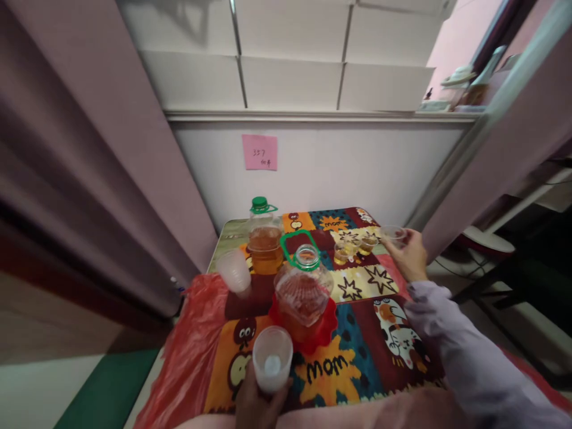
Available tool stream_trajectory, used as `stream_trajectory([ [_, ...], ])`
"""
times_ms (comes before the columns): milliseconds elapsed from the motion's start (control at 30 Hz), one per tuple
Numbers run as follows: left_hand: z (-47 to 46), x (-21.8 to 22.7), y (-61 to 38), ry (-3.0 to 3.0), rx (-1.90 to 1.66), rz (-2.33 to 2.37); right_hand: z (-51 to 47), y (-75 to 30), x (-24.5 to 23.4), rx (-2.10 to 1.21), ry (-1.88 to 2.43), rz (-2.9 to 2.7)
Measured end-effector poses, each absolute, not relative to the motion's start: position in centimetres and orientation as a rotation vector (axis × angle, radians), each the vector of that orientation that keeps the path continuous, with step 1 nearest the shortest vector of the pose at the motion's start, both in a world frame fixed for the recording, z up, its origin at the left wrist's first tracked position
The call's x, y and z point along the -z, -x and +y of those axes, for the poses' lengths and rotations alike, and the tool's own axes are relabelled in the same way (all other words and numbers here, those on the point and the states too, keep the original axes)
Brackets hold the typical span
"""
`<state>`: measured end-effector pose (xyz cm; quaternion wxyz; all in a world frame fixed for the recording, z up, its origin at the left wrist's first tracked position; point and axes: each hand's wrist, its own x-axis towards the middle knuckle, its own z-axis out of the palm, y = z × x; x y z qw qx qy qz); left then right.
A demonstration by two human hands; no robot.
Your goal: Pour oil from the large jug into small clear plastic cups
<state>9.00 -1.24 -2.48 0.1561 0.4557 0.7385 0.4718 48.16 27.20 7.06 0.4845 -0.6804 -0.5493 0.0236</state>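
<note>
My left hand grips a stack of clear plastic cups at the table's near edge. My right hand, arm stretched out in a lilac sleeve, holds a small clear cup at the far right of the table, beside several small cups with amber liquid. In the middle stands an open oil bottle with a green handle, on a red bag. Behind it is a second bottle with a green cap, part full of amber liquid.
A small table has a bright cartoon cloth. An upturned cup stack sits at the left by a red plastic bag. On the wall is a pink note. Curtains hang at both sides; a chair stands at the right.
</note>
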Motion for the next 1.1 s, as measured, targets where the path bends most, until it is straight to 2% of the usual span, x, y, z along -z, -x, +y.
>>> stream_trajectory([
  [67,-1.4,2.3,-9.1,-1.344,-1.276,1.995,22.1,-45.8,-7.6,-0.288,1.384,-1.177],
  [233,-1.6,1.1,-9.5,-1.387,-1.276,1.872,8.7,-37.4,-10.2,-0.76,1.021,-1.172],
  [333,-1.9,0.7,-9.9,-1.446,-1.262,1.824,4.1,-32.7,-11.4,-0.895,0.892,-1.339],
  [567,-2.7,1.0,-9.8,-1.499,-1.305,1.729,2.2,-27.8,-9.6,-0.592,0.881,-1.825],
  [767,-2.5,1.9,-9.4,-1.529,-1.318,1.651,1.6,-28.1,-7.1,-0.503,0.827,-2.043],
  [1100,-2.3,1.3,-9.1,-1.397,-1.281,1.761,2.1,-29.8,-7.4,-0.459,0.826,-1.954],
])
